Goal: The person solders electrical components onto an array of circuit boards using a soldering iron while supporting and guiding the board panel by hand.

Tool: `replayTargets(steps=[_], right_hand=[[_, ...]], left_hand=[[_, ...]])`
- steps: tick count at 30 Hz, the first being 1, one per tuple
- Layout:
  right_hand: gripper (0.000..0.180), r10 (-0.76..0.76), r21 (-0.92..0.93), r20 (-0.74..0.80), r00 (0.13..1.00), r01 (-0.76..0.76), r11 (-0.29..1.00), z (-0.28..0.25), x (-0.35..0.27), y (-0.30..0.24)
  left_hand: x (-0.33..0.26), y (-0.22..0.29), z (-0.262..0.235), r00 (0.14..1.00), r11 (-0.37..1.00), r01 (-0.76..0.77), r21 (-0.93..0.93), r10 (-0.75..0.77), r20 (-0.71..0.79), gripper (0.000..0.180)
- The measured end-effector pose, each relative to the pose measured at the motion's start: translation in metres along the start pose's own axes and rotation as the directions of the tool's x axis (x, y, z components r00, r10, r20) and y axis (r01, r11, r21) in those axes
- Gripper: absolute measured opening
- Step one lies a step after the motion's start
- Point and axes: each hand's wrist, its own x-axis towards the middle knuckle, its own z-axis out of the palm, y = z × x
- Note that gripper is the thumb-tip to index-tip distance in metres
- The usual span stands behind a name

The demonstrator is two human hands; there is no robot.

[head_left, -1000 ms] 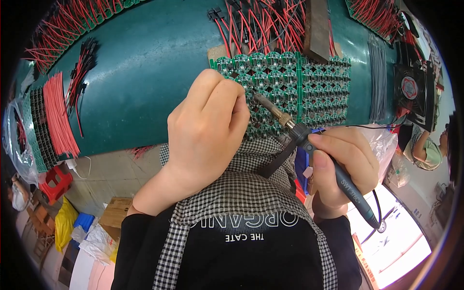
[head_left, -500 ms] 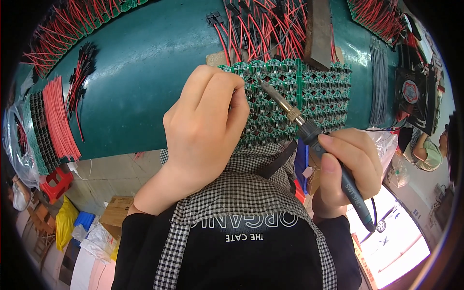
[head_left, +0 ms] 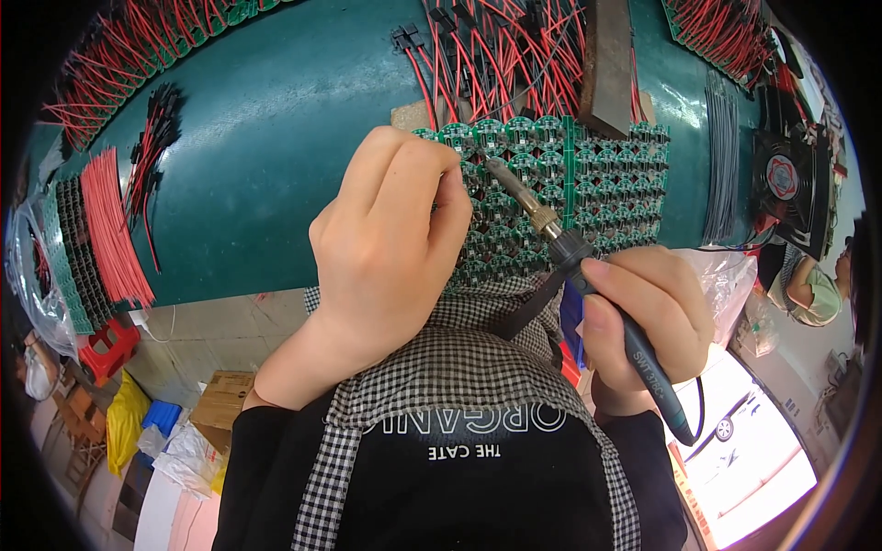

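Note:
My right hand is closed round the dark handle of a soldering iron. The iron slants up to the left, its tip over the upper rows of a panel of small round green circuit boards; whether it touches them I cannot tell. My left hand is in a pinch at the panel's left edge, knuckles up. Its fingertips are turned away, so what they hold is hidden. Red and black wires with black plugs run away from the panel's far edge. Across them lies a dark flat bar.
On the green table lie red wires, plug leads and a stack of panels at left. Grey wires and a black fan are at right. Below the left end stands a red stool. A person is at far right.
My right hand and the soldering iron have shifted a little to the left, the tip moving slightly left and nearer to me. The left hand has hardly moved.

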Motion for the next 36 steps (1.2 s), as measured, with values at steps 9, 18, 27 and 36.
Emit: replayTargets(steps=[9,18,27,36], right_hand=[[0.024,-0.007,0.045,0.076,0.997,0.003,0.999,0.002,-0.008,0.004],[0.026,-0.173,0.066,-0.015,0.985,0.173,0.983,0.000,-0.007,0.009],[0.020,-0.026,0.043,0.000,1.000,0.025,0.999,0.001,-0.007,-0.001],[0.019,-0.007,0.003,0.025,1.000,0.007,1.000,0.002,-0.003,-0.004]], left_hand=[[0.001,0.000,0.001,1.000,0.999,-0.001,0.050,0.001,0.002,0.012],[0.001,0.004,-0.007,0.997,0.996,0.060,0.066,-0.063,0.051,0.017],[0.000,0.000,-0.003,1.000,1.000,0.018,-0.004,-0.018,0.012,0.016],[0.001,0.001,-0.001,0.999,0.994,-0.024,0.109,0.020,0.039,0.016]])
